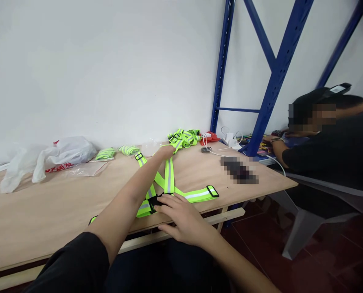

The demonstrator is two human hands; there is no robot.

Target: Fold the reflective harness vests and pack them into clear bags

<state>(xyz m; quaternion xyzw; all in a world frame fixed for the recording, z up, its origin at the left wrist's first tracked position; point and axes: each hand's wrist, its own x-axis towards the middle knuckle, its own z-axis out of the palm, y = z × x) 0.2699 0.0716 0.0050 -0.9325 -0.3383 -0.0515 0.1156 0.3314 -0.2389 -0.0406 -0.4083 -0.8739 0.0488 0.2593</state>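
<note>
A lime-yellow reflective safety vest (pixel 169 175), made of elastic straps with silver stripes, lies spread on the wooden table near its front edge. My left hand (pixel 167 152) reaches to the far end of the vest, closed at one of the upper straps; its fingertips are mostly hidden. My right hand (pixel 181 213) rests over the black buckle (pixel 154 202) at the waist strap, fingers stretched out and slightly apart. One waist strap end with a black slider (pixel 212 191) points right. Beyond my left hand sits a heap of similar reflective straps (pixel 186 138).
Packed reflective vests (pixel 106 153) and a white plastic bag (pixel 73 150) lie along the wall. A red packet (pixel 210 137), a white cable and a blurred dark object (pixel 239 170) are at right. Blue rack posts (pixel 268 97) stand beside a seated person (pixel 331 142).
</note>
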